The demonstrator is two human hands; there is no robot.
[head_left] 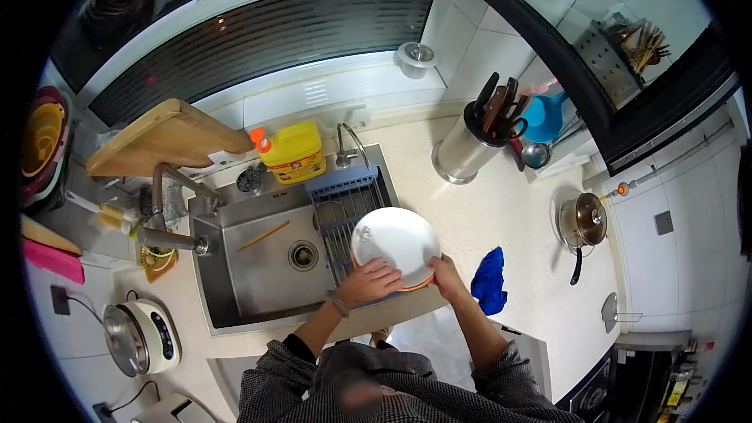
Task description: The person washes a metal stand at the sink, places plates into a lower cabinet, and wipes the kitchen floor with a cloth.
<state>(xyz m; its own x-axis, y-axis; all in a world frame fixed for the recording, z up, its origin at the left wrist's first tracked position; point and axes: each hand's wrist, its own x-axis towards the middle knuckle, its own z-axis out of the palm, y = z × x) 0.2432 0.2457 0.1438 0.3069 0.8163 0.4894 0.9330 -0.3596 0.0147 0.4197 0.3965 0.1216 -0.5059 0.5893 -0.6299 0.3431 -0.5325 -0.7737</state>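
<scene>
A white plate with an orange edge along its underside is held up over the right part of the sink and the counter edge. My left hand is at its lower left, fingers lying over the rim onto the white face. At the lower right, my right hand grips the rim; some of its fingers are hidden beneath. Behind the plate, a grey drying rack spans the sink. To the right of my right hand a crumpled blue cloth lies on the counter.
A wooden stick lies in the basin near the drain. Behind the sink stand a yellow jug, a faucet and a cutting board. A knife holder and a lidded pot are to the right.
</scene>
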